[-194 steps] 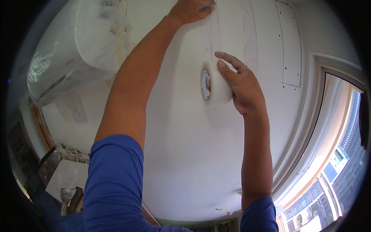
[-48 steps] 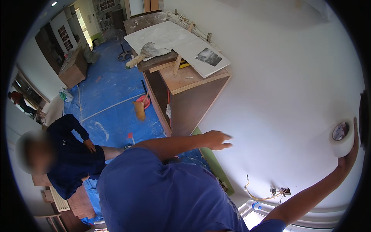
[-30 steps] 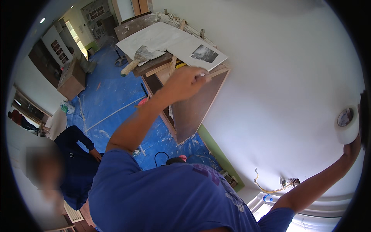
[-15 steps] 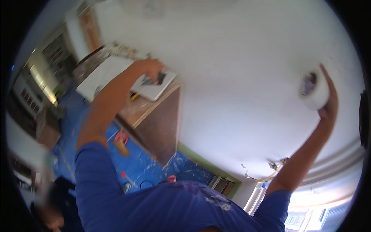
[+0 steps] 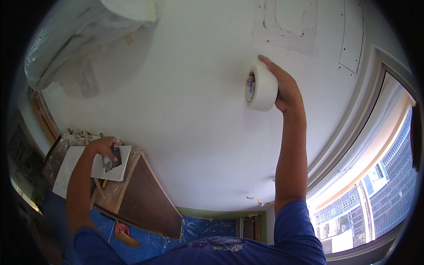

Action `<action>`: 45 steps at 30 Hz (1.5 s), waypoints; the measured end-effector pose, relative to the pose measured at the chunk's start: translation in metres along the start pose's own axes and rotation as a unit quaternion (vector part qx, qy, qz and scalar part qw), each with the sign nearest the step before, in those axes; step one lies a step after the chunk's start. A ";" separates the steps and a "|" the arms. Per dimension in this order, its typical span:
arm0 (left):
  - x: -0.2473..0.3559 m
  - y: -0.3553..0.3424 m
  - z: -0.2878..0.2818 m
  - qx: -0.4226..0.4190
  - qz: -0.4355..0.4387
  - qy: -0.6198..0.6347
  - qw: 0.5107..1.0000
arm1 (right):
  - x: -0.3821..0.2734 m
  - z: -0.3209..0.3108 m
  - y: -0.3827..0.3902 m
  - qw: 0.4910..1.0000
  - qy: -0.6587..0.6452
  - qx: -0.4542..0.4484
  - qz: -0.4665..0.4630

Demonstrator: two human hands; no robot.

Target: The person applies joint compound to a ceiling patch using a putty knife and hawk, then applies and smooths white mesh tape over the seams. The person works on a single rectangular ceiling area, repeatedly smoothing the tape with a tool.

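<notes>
the left arm (image 5: pixel 80 190) is slanting upward, its wrist (image 5: pixel 91 147) bending rightward and the left grip (image 5: pixel 104 146) curling its fingers loosely; the right arm (image 5: pixel 292 154) is standing nearly straight, the right grip (image 5: pixel 287 88) cupping, its fingers stretching up and leftward.

A big plastic-wrapped thing (image 5: pixel 81 42) hangs high on the left. A blue sheet (image 5: pixel 207 227) lies far below. Buildings (image 5: pixel 397 174) show through the bright window (image 5: pixel 355 187).

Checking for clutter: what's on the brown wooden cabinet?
A flat white board bearing a dark rectangle, partly under the left hand; a thin wooden strip and yellow object alongside; pale scraps behind. The board hides what's beneath.
</notes>
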State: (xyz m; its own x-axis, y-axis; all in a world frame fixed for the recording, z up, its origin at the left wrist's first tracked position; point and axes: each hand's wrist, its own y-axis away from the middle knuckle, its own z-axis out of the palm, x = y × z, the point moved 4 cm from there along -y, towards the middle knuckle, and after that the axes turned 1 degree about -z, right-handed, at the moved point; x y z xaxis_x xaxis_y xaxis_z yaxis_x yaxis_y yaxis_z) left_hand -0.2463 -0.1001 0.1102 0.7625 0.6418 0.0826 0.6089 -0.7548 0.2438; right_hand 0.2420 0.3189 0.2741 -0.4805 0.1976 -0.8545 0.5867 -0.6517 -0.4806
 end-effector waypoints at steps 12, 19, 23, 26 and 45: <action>0.410 0.099 -0.109 0.261 0.542 0.061 0.797 | 0.005 -0.008 0.004 0.999 0.007 0.014 -0.041; 0.456 0.055 -0.207 0.253 0.499 -0.198 0.805 | 0.001 -0.002 0.008 0.998 0.030 0.038 -0.047; 0.489 0.063 -0.216 0.267 0.484 -0.328 0.766 | 0.006 -0.011 0.001 0.997 0.052 0.053 -0.033; 0.498 0.048 -0.212 0.244 0.450 -0.382 0.769 | 0.010 -0.017 -0.002 0.995 0.067 0.064 -0.023; 0.494 0.038 -0.197 0.322 0.407 -0.418 0.746 | 0.044 -0.023 0.058 0.989 0.071 0.114 -0.068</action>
State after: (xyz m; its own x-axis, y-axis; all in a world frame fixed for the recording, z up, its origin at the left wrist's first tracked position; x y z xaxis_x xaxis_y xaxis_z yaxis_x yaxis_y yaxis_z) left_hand 0.1103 0.2155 0.3507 0.6425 -0.1704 -0.7471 -0.3562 -0.9297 -0.0942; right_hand 0.2698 0.3061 0.2041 -0.4379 0.3850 -0.8124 0.3532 -0.7573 -0.5493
